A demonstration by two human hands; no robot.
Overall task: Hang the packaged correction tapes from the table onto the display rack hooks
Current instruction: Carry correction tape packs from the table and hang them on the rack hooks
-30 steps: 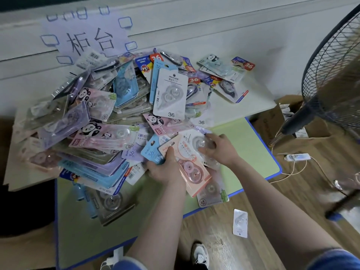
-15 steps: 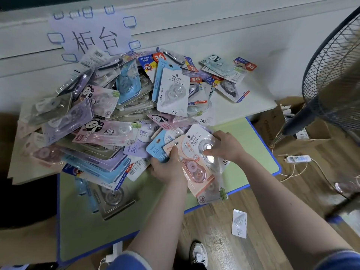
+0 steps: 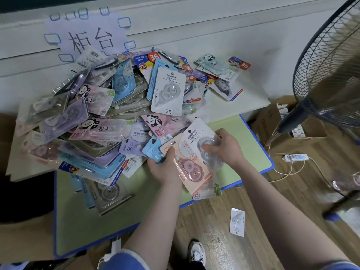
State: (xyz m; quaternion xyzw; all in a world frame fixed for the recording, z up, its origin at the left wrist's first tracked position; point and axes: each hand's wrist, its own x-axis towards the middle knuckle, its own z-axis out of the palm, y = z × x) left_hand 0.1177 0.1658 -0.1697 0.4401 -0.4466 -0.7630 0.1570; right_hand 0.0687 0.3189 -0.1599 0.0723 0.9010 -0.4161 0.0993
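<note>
Against a pale wall, a paper sign (image 3: 87, 34) hand-lettered "柜台" hangs above a green table (image 3: 120, 215) with a blue edge, where a heap of packaged correction tapes (image 3: 91, 117) spills across the top. A person bends over the near edge of the heap. The left hand (image 3: 165, 168) grips a peach-coloured pack (image 3: 190, 168) and a blue pack (image 3: 153, 151) marked "36", thumb curled over their upper corners. The right hand (image 3: 227, 147) closes its fingers around the clear blister of a white pack (image 3: 196, 136) printed "JINUO" and "修正テープ", held just over the peach one. An identical white JINUO pack (image 3: 168, 92), numbered "36", lies face-up atop the heap. Nearby packs read "PANDA" beside cartoon pandas, "CORRECTION TAPE", "SMOOTH", and "PET" in a round badge, with red "36" tabs toward the back. One white pack (image 3: 237, 222) lies on the wooden floor (image 3: 224, 248) beside a sneaker (image 3: 196, 254). At right stand a dark fan (image 3: 321, 75), open cardboard boxes (image 3: 303, 129) and a white power strip (image 3: 296, 157) with its cord.
</note>
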